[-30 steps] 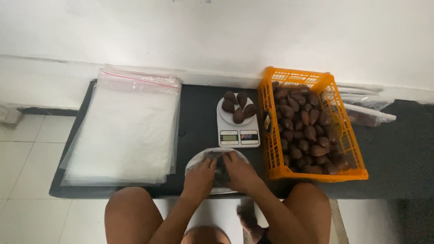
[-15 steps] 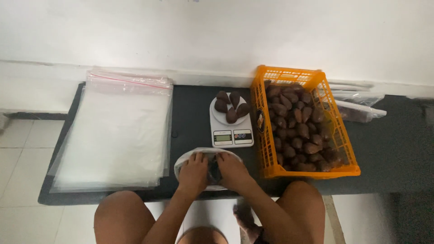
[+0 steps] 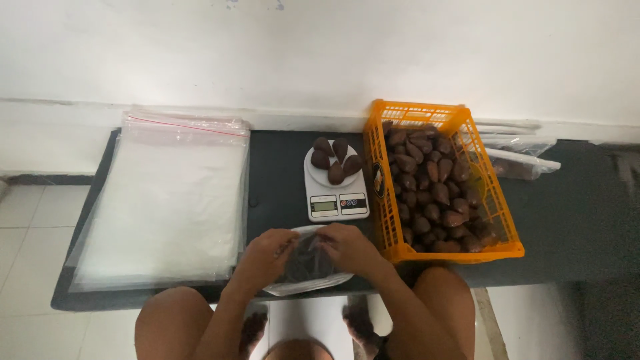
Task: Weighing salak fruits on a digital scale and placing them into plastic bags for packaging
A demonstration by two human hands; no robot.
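A person sits at a low, dark worktop (image 3: 573, 220). Both hands are on a clear plastic bag (image 3: 307, 265) full of dark brown fruits. The bag lies at the near edge of the worktop, right in front of the person, between their knees.

The left hand (image 3: 265, 257) grips the left side of the bag with bent fingers. The right hand (image 3: 348, 245) grips the top right side of the bag, and its fingers pinch the plastic. The two hands are close together, with the bag between them.

Just behind the bag stands a small white scale (image 3: 335, 181). Five brown fruits (image 3: 337, 160) sit on top of it in a little heap.

To the right of the scale, just beside it, is an orange basket (image 3: 492, 197). It is full of the same brown fruits.

To the left lies a big flat stack of empty clear bags (image 3: 163, 207). It covers much of that side of the worktop.

Behind the basket, near the white wall (image 3: 320, 53), lie a few more clear bags (image 3: 523, 160).
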